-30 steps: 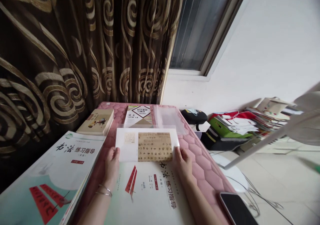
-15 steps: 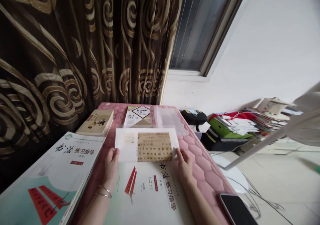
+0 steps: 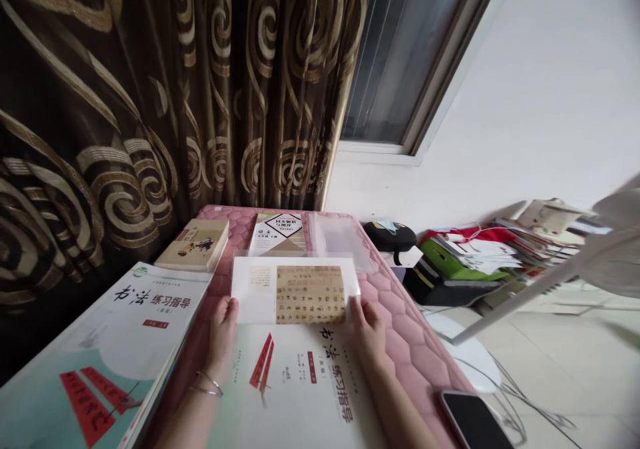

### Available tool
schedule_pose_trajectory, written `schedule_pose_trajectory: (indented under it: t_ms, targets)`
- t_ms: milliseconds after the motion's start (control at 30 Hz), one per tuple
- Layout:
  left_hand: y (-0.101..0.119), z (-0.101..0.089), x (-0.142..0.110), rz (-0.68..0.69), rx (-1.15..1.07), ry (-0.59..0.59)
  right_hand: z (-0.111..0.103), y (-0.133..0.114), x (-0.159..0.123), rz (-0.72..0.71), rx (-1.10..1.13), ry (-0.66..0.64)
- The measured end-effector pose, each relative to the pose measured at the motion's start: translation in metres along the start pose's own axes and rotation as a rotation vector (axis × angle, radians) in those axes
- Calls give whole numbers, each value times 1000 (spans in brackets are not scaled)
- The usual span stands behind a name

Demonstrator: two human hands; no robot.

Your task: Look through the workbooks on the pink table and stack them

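**Pinched at both lower corners, low centre of my feed**

On my feed the white sheet (image 3: pixel 295 294) sits low in the centre, a clear plastic margin showing along its top edge. It carries a tan panel of dark calligraphy characters (image 3: pixel 310 294), with a small pale panel (image 3: pixel 259 276) to its left. My left hand (image 3: pixel 223 338) and right hand (image 3: pixel 365 332) stand apart, one gripping each lower corner. The sheet lies over a calligraphy workbook (image 3: pixel 300 386) on a pink quilted mat (image 3: pixel 400 332).

Toward the top of the mat I see a paperback (image 3: pixel 193 244), a textbook (image 3: pixel 277 230) and a clear plastic sleeve (image 3: pixel 340 234). A matching workbook (image 3: pixel 110 342) sits at lower left, a smartphone (image 3: pixel 473 422) at lower right, and a patterned curtain (image 3: pixel 100 102) fills the upper left.
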State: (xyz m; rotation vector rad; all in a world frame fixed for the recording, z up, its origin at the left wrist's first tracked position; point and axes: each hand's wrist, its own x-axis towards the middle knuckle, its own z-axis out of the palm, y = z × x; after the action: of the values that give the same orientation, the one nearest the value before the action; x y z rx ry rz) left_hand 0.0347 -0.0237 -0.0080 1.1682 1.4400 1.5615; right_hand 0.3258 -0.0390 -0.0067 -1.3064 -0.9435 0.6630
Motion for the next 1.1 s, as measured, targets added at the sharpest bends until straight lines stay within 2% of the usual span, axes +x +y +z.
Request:
schedule_pose_trajectory:
  t_ms: [567,767,933,1100]
  targets:
    - [0,1,0,-17,7,4,-1,1,3,-18,-23,37]
    - [3,3,-1,-17,13,3,-1,3,3,-11,57,4]
    - [5,2,-2,-40,-3,-13,-1,0,2,-34,-29,33]
    - [1,0,0,0,-29,-20,-1,1,3,-44,-57,37]
